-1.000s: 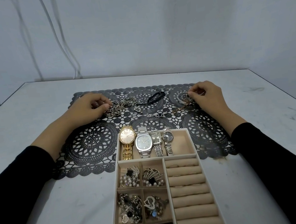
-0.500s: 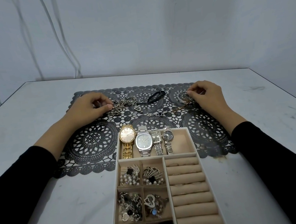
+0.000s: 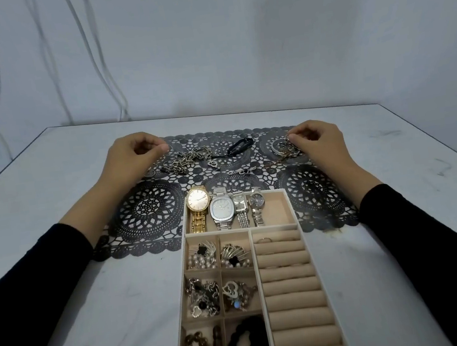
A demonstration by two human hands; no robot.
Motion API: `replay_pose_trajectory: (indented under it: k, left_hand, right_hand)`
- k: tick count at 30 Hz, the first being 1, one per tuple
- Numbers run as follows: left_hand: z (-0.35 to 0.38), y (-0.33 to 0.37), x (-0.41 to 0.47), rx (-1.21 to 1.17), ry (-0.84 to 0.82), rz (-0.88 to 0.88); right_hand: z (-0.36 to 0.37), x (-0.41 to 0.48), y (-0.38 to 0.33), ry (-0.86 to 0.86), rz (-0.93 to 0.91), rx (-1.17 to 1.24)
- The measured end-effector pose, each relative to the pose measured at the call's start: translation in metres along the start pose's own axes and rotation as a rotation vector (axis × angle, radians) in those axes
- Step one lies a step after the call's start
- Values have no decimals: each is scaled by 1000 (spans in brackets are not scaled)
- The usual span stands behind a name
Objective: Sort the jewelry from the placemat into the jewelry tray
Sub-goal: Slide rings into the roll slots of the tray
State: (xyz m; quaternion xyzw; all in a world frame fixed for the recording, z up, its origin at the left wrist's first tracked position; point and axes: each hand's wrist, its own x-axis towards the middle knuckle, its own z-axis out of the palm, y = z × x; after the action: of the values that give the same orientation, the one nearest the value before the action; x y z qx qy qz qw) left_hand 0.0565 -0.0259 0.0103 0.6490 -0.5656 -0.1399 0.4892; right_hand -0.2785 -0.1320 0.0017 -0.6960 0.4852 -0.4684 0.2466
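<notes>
Pick-up step: right hand (image 3: 316, 139) grip pinches ring cluster (image 3: 285, 148) on placemat (image 3: 150, 209); left hand (image 3: 132, 156) grip curled, contents unclear. Next: carry one ring to jewelry tray (image 3: 292, 208) roll slots

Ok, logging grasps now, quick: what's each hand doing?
Left hand: fingers curled, thumb to forefinger; whether it holds anything cannot be told.
Right hand: pinching a small ring on the placemat.
</notes>
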Motion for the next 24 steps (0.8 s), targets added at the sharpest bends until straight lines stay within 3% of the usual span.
replay_pose_trajectory:
  k: [14,24]
  left_hand:
    - [5,58,-79,-94,-15,137]
    - [15,89,-153,-237,-102,206]
  right_hand:
    - [-32,-86,-61,-79,44,326]
    - [-51,-156,-79,-134,3,422]
